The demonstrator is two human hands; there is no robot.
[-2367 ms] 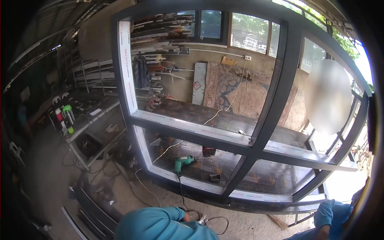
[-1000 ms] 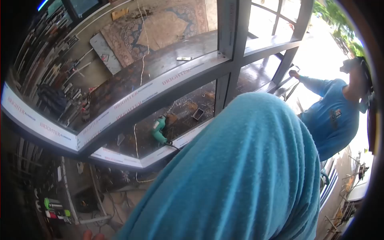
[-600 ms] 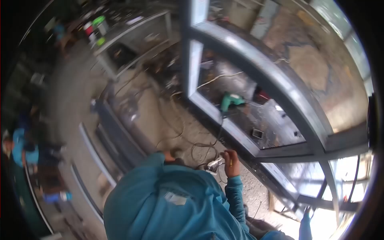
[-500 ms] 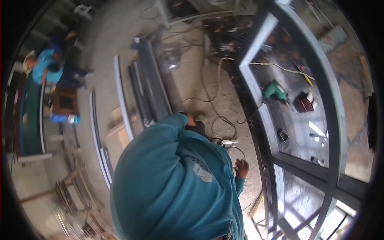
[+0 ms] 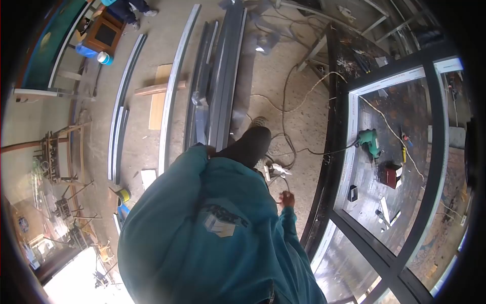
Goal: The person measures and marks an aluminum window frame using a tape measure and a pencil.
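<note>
Evidently, the right hand (image 5: 287, 198) is hanging just behind and rightward of the white plugs (image 5: 279, 171), the left hand (image 5: 210, 150) is staying farther off, and whether either is gripping I cannot tell.

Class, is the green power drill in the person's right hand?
No, the green power drill lies on the dark tabletop, apart from the right hand.

Just beyond the shirt (image 5: 217, 223), the left hand (image 5: 209, 149) is mostly hidden, the right hand (image 5: 287, 198) indistinct; far beyond, left, the top edge crops a person (image 5: 124, 10).
</note>
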